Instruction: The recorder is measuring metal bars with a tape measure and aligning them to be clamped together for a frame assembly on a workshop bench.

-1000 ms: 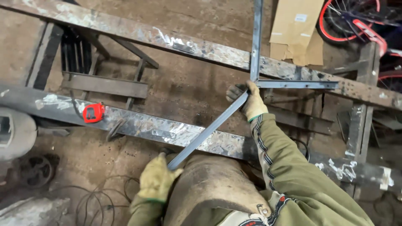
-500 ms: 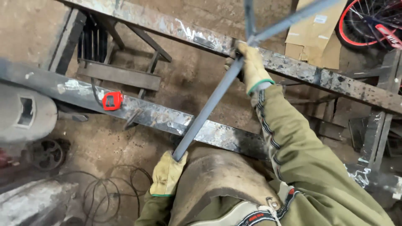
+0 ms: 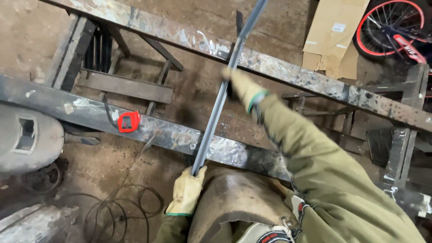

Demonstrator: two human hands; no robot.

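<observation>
Two long rusty steel beams [image 3: 157, 130] run side by side across the shop, the far beam [image 3: 315, 78] set higher in the view, with bare dirt floor [image 3: 198, 90] showing in the gap between them. A red tape measure [image 3: 128, 122] lies on the near beam, left of the bar. A grey welding helmet [image 3: 27, 137] sits at the left edge, coiled black cable [image 3: 121, 211] on the floor below it. Flattened brown cardboard [image 3: 333, 36] and a red bicycle wheel [image 3: 391, 27] stand beyond the far beam. The long grey steel bar [image 3: 220, 99] slants steeply across both beams, its top running out of view. The gloved left hand [image 3: 186, 191] is closed around its lower end; the gloved right hand [image 3: 240, 87] grips it near the far beam.
</observation>
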